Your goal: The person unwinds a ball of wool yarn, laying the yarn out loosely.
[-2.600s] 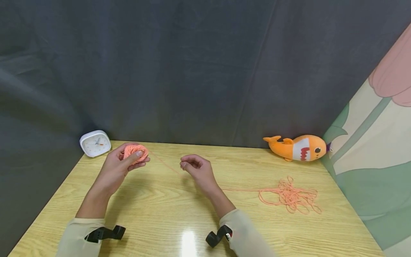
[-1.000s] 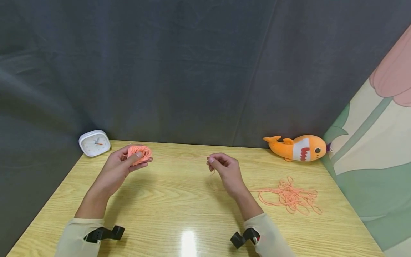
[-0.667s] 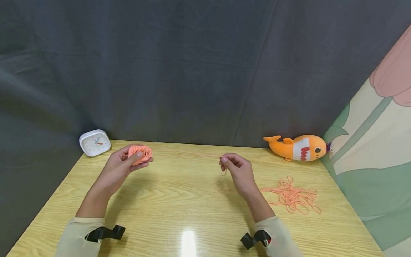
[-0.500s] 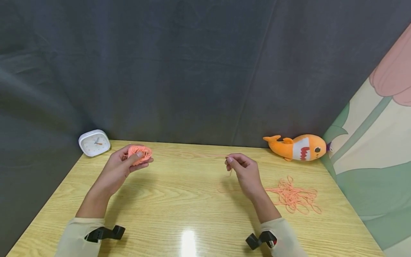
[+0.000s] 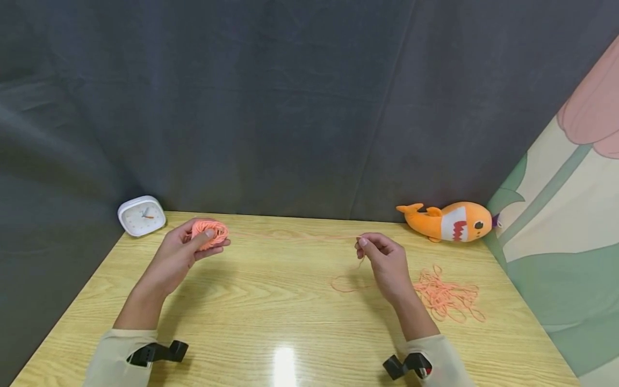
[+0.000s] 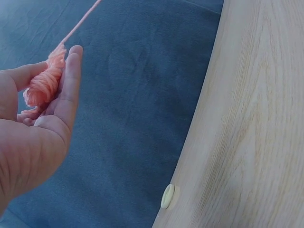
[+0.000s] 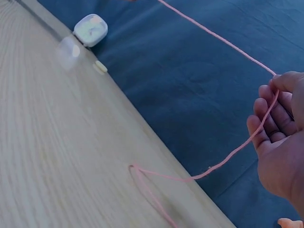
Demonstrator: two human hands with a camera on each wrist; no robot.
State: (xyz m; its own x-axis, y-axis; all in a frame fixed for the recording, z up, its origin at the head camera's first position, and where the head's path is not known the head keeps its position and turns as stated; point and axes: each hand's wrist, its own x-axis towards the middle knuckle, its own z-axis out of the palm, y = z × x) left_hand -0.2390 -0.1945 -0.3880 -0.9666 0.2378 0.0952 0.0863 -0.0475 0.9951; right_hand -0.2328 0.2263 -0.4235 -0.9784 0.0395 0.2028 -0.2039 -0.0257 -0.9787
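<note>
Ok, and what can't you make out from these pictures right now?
Head view: markings on the white clock, too small to read.
Head view: part of the yarn bundle, covered by the thumb of the left hand.
Left wrist view: the far end of the strand, cut off by the top edge.
Head view: whether that strand joins the loose pile, hidden behind the right hand and forearm.

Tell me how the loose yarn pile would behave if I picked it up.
The yarn pile would probably flop and trail rather than lift as one lump, since it lies in slack, open loops. It may tangle, as its strands cross over each other. It's likely light, being thin yarn.
</note>
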